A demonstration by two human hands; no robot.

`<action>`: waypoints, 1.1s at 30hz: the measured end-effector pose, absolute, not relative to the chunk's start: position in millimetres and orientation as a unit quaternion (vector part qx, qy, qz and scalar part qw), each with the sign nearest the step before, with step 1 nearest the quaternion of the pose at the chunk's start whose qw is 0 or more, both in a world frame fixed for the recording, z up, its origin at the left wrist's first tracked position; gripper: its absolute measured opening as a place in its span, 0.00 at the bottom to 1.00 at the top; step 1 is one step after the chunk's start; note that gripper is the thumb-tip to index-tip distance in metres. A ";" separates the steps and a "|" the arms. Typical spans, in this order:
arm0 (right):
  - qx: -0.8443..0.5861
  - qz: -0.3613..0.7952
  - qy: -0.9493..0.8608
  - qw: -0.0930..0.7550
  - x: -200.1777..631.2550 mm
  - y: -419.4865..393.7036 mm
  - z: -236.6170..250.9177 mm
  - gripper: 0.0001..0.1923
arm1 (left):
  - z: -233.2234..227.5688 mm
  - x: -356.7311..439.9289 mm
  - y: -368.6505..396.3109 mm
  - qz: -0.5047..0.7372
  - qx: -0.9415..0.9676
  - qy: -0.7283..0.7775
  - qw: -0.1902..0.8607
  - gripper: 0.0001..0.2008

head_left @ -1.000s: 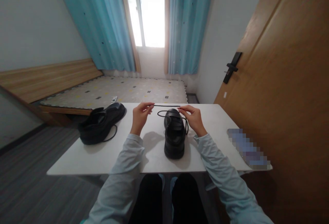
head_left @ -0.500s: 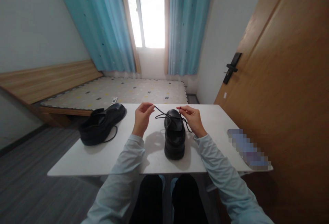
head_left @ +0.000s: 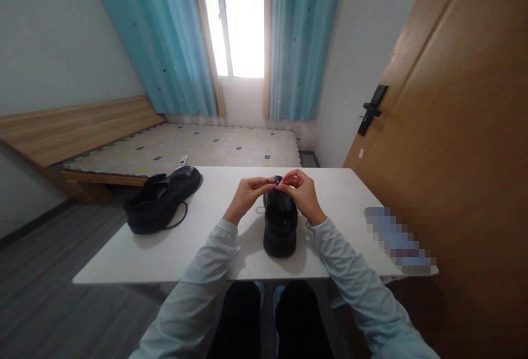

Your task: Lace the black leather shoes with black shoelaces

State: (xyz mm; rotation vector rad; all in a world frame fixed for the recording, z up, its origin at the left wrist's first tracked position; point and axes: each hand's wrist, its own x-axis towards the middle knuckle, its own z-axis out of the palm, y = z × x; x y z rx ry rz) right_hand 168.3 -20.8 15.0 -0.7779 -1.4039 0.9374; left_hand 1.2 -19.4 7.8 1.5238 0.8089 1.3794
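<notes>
Pinching a shoelace (head_left: 270, 181) above one of two shoes (head_left: 280, 241), left hand (head_left: 248, 194) and right hand (head_left: 304, 192) each have the grip together.

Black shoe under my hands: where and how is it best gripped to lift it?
Probably by the heel, coming from the near side and clasping across both flanks. The shoe stands sole down on the table with its rounded heel facing you, while your left hand and right hand pinch the lace at its front end.

Middle shoe (head_left: 280, 232) partly behind fingers (head_left: 293, 179); door (head_left: 466, 128) cropped
</notes>
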 end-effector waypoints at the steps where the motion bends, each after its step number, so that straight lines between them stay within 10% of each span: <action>1: -0.337 0.399 -0.609 0.597 167.9 -21.2 15.2 0.19 | 8.0 1.9 -19.6 0.554 0.620 0.325 0.451 0.12; 33: -0.331 0.377 -0.675 0.541 171.3 -23.4 16.8 0.19 | 22.4 4.6 -22.1 0.552 0.668 0.317 0.387 0.10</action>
